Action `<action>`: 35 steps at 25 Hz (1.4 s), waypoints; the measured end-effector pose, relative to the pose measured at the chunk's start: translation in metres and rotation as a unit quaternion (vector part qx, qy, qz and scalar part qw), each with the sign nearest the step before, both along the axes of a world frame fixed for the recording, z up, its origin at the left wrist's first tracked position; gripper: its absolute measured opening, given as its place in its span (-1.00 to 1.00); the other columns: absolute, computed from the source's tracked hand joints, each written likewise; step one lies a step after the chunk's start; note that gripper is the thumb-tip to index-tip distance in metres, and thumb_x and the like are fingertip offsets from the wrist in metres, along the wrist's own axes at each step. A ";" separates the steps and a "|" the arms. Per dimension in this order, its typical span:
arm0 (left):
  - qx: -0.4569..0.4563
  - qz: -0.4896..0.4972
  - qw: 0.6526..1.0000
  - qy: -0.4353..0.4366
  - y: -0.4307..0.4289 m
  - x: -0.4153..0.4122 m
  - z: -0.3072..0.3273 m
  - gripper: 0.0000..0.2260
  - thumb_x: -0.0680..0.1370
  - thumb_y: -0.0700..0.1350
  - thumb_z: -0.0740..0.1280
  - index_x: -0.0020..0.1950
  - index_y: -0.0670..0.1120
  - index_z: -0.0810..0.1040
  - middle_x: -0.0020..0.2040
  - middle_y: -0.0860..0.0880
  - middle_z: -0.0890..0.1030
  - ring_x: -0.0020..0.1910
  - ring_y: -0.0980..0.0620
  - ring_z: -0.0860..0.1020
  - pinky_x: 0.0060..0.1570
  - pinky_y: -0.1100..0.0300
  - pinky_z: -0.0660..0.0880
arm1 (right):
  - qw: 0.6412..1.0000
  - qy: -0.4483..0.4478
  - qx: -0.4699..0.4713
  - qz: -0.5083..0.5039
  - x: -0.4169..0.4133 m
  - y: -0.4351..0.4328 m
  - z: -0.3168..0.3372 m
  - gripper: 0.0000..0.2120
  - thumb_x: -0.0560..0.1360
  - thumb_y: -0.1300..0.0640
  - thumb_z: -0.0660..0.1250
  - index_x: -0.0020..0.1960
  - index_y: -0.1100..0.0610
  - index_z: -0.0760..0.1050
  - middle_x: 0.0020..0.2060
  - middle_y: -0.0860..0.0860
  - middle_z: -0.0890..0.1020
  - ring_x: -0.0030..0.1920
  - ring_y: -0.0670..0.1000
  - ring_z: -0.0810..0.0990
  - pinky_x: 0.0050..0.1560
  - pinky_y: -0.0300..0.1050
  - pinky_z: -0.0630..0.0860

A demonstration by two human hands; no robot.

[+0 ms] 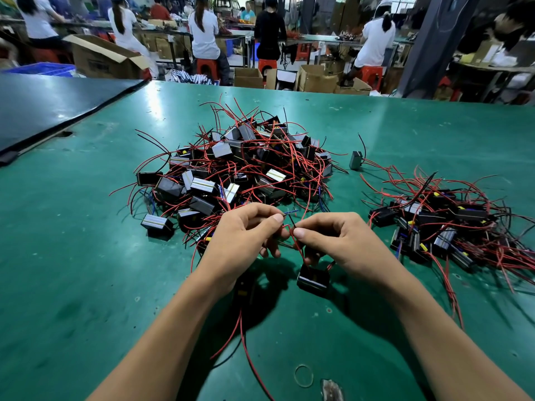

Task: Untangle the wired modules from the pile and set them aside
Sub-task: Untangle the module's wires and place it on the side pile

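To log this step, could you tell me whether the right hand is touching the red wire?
Touching: the head view shows the right hand pinching the red wire between thumb and forefinger.

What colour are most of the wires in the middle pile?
The wires are mostly red; the head view shows it.

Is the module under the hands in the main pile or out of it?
Out: the module is apart from the pile, nearer the person; its wires run up to the left hand and right hand.
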State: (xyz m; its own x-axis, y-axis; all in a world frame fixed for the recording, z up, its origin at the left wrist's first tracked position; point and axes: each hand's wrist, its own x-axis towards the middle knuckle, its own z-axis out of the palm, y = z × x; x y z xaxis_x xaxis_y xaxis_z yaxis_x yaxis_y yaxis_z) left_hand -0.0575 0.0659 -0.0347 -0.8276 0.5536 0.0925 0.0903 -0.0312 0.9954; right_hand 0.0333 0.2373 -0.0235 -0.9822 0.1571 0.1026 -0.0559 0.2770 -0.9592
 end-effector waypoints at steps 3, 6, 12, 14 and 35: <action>0.022 -0.019 1.000 -0.010 0.000 0.000 0.000 -0.94 0.58 -0.15 0.38 -0.05 -0.06 0.64 -0.22 -0.10 0.70 -0.41 0.00 0.57 -0.39 0.22 0.47 | 1.000 0.000 0.008 0.002 0.000 0.000 0.000 -0.89 0.54 0.17 0.44 -0.09 0.00 0.72 -0.29 0.01 0.68 -0.36 0.00 0.62 -0.24 -0.20 0.54; 0.028 -0.030 0.999 -0.018 -0.001 0.000 0.000 -0.94 0.56 -0.13 0.40 -0.09 -0.02 0.66 -0.22 -0.10 0.69 -0.39 0.00 0.57 -0.38 0.23 0.46 | 1.000 0.000 0.014 -0.004 0.001 0.000 0.001 -0.92 0.55 0.17 0.43 -0.09 0.08 0.70 -0.30 0.03 0.68 -0.37 0.01 0.62 -0.23 -0.20 0.54; 0.022 -0.013 1.000 -0.014 0.001 0.003 0.000 -0.97 0.49 -0.12 0.49 -0.10 -0.02 0.72 -0.26 -0.08 0.68 -0.38 0.07 0.53 -0.36 0.26 0.45 | 1.000 -0.002 0.017 -0.005 0.000 -0.004 -0.001 -0.93 0.56 0.23 0.41 -0.04 0.19 0.67 -0.29 0.13 0.67 -0.35 0.06 0.62 -0.20 -0.11 0.56; 0.030 -0.007 0.999 -0.021 0.002 0.004 0.000 -0.97 0.47 -0.12 0.50 -0.10 -0.04 0.73 -0.25 -0.09 0.69 -0.38 0.09 0.52 -0.35 0.30 0.46 | 1.000 0.000 0.016 -0.004 0.000 -0.004 -0.001 -0.94 0.55 0.23 0.42 -0.05 0.18 0.67 -0.29 0.17 0.67 -0.35 0.05 0.61 -0.19 -0.10 0.56; -0.011 -0.080 0.997 0.011 -0.011 0.002 0.014 -0.95 0.44 -0.17 0.49 -0.12 -0.10 0.73 -0.29 -0.04 0.66 -0.33 0.07 0.53 -0.23 0.25 0.47 | 0.982 0.141 0.116 -0.039 0.001 -0.003 0.000 -0.87 0.52 0.21 0.44 0.05 0.13 0.71 -0.13 -0.06 0.65 -0.38 0.03 0.61 -0.30 -0.04 0.55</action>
State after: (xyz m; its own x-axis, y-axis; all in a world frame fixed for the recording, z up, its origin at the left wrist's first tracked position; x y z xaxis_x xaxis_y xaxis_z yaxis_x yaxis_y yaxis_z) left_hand -0.0559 0.0551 -0.0207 -0.7260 0.6811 0.0952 0.1070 -0.0249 0.9939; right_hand 0.0339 0.2343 -0.0234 -0.8954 0.1706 0.4113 -0.2808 0.5004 -0.8190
